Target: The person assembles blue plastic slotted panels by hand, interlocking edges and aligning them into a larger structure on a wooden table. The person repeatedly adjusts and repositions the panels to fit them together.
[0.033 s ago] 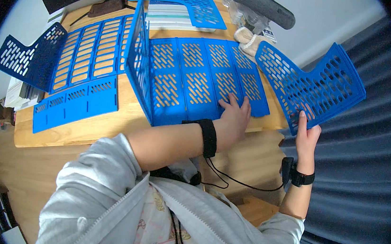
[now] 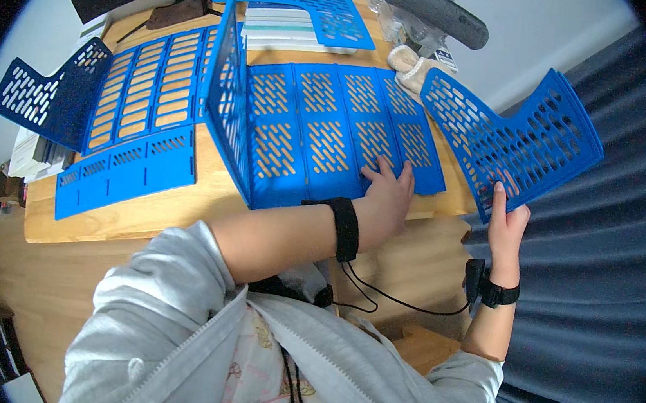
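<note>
My left hand (image 2: 386,202) rests with fingers spread on the near edge of a wide blue slotted base panel (image 2: 321,140), which lies flat on the table. In my right hand (image 2: 507,225) is a blue notched side panel (image 2: 528,156) of perforated plastic, its lower edge pinched between thumb and fingers. It stands tilted beyond the base panel's right end; whether the two are joined I cannot tell. At the base's left end an upright blue divider panel (image 2: 231,105) rises.
To the left lie a blue grid panel (image 2: 138,88), a dark blue notched panel (image 2: 51,90) and a slotted strip (image 2: 129,173) on the wooden table (image 2: 84,227). Another blue panel (image 2: 342,22) rests over stacked books (image 2: 278,30). A grey curtain (image 2: 591,269) hangs at right.
</note>
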Tool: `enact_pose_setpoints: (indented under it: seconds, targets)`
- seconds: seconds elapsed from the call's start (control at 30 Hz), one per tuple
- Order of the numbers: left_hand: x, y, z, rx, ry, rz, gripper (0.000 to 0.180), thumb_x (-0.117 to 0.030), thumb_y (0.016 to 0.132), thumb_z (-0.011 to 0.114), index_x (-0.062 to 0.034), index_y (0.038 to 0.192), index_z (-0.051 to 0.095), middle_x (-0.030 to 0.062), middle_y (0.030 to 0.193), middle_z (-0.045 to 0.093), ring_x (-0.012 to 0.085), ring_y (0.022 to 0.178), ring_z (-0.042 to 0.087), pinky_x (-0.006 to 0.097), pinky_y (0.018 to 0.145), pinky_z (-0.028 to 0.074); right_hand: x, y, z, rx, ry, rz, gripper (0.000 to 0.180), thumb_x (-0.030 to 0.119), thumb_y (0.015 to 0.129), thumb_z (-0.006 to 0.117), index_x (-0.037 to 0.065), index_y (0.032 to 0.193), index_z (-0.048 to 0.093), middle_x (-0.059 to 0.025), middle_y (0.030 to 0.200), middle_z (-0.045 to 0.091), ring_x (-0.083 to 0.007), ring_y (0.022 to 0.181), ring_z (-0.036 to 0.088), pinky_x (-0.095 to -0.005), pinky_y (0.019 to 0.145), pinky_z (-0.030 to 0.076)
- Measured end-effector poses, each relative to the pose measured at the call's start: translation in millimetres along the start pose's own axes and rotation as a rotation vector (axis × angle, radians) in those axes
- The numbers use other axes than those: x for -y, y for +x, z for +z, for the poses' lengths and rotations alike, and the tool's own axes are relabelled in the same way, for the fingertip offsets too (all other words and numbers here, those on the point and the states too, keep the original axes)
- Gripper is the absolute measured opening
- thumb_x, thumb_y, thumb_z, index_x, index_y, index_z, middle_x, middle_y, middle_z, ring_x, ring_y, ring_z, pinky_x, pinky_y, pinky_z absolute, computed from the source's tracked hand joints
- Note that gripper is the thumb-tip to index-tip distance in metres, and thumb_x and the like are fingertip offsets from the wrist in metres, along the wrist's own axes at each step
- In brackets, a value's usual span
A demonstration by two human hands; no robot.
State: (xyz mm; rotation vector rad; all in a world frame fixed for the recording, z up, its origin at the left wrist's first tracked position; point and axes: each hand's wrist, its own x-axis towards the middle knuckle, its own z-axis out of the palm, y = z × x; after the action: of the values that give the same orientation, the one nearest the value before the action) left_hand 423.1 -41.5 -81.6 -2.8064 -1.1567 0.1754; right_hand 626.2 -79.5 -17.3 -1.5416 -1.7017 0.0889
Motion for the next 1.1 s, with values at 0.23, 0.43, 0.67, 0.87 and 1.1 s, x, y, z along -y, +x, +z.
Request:
enact_pose_setpoints:
  seconds: [0.23,0.43,0.67,0.87,1.1]
  targets:
    - [2,-1,-10,0.104,0.057,0.075,0.096,-0.071,0.080,0.043,0.0097,0.133,0.038,0.0265,0.141,0.032,0.0554,0.109,0.046,0.054,0.066,0.053,4,27,15,-0.011,-0.095,-0.123,0.021,0.016,0.094,0.050,-0.002,0.096,0.062,-0.0172,0.073,0.061,-0.0299,0.062,0.059,-0.0349,0.059,0.045]
    - [6,0,-18,0.160,0.009,0.127,0.091,-0.069,0.079,0.048,0.0093,0.126,0.047,0.0283,0.139,0.033,0.0576,0.108,0.044,0.053,0.062,0.054,11,46,24,0.051,-0.059,-0.031,0.023,0.017,0.094,0.050,-0.003,0.096,0.061,-0.0180,0.073,0.061,-0.0296,0.061,0.059,-0.0355,0.058,0.045]
    - [2,5,-21,0.232,-0.015,0.043,0.086,-0.066,0.078,0.054,0.0048,0.128,0.048,0.0270,0.142,0.026,0.0586,0.111,0.042,0.054,0.056,0.055,-8,44,0,0.002,0.064,0.091,0.023,0.016,0.094,0.052,-0.002,0.102,0.063,-0.0116,0.088,0.068,-0.0154,0.080,0.062,-0.0298,0.072,0.048]
    - [1,6,-15,0.230,0.118,0.048,0.087,-0.066,0.078,0.054,0.0043,0.129,0.047,0.0261,0.142,0.026,0.0576,0.110,0.044,0.053,0.054,0.055,-5,-2,-53,0.006,0.431,0.258,0.028,0.011,0.095,0.050,-0.006,0.118,0.055,-0.0108,0.103,0.064,-0.0141,0.088,0.061,-0.0281,0.077,0.049]
    - [5,1,-21,0.214,0.157,0.148,0.068,-0.054,0.086,0.049,0.0020,0.124,0.054,0.0283,0.139,0.032,0.0578,0.106,0.047,0.052,0.052,0.054,-6,22,-7,0.042,0.205,0.136,0.024,0.016,0.094,0.052,-0.004,0.105,0.062,-0.0085,0.095,0.067,-0.0118,0.082,0.060,-0.0276,0.073,0.047]
